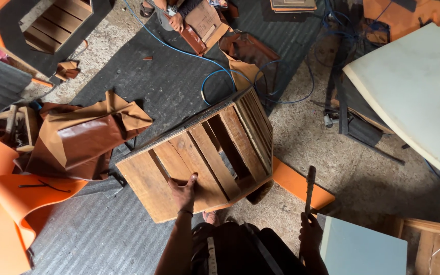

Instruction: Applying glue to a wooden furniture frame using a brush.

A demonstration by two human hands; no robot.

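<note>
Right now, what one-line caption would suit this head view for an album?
Left hand steadies a slatted wooden crate; right hand grips a dark tool.

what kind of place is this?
Likely an upholstery or furniture workshop: a slatted wooden frame on the floor, brown leatherette sheets, a white foam slab and a blue air hose.

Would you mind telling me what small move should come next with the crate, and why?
Probably bring the dark tool over to the wooden crate: the left hand already presses flat on its slats, while the right hand holds the tool upright, apart from it.
</note>
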